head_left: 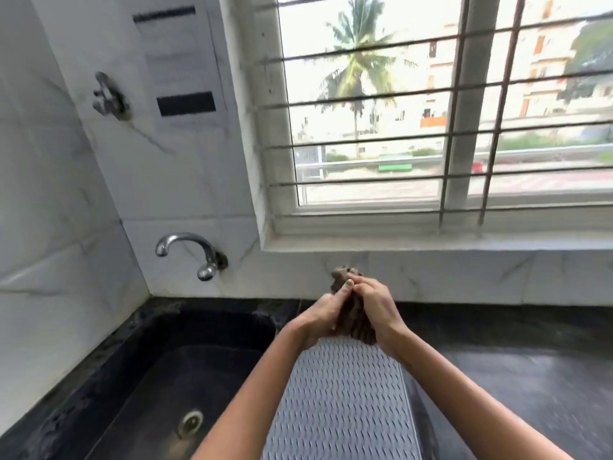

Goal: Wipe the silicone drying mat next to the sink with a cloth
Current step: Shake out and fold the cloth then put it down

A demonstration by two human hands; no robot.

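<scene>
Marble walls [185, 180], barred window [431, 111]

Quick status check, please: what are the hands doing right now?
Left hand and right hand both gripping bunched brown cloth. Cloth at far end of grey mat. Nothing else on the mat.

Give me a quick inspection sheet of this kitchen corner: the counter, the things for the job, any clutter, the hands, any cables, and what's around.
Surface: dark stone counter, looks bare and glossy to the right of the mat.
Job's things: grey ribbed silicone drying mat lies flat just right of the sink; brown cloth is bunched up, held above the mat's far end.
Clutter: nothing seen.
Hands: left hand and right hand both grip the cloth, as if wringing or folding it.
Cables: nothing seen.
Surroundings: black sink with a drain; chrome tap on the white marble-look wall; barred window onto a palm tree and buildings.
</scene>
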